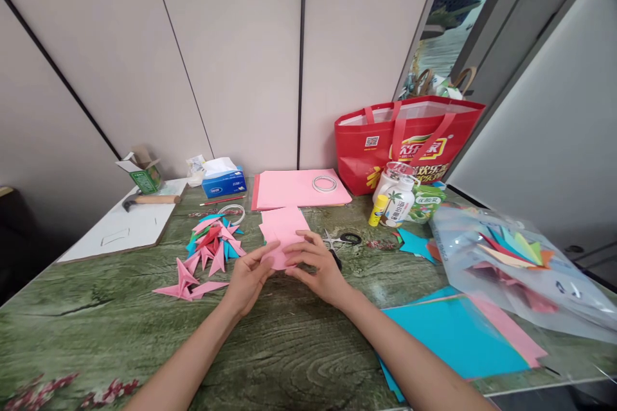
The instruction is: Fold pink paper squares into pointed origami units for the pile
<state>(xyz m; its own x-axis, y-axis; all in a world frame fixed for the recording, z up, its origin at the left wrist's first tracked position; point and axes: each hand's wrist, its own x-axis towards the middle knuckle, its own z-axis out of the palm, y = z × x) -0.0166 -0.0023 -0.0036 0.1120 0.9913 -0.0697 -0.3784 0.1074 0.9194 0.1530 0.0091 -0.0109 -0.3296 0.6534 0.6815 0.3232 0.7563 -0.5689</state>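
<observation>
Between my hands is a small piece of pink paper, held just above the table. My left hand pinches its left edge with thumb and fingers. At the right edge, my right hand holds the same sheet, fingers bent across it. Right behind lie more pink paper pieces, partly covered by the sheet and my fingers. Scissors with black handles rest just beyond my right hand. To the left of my left hand is a heap of folded paper stars in pink, red, blue and green.
Along the wall stand a blue tissue box, large pink sheets with a tape roll, and a red bag. A hammer lies on a white board. Blue sheets and a plastic bag lie right.
</observation>
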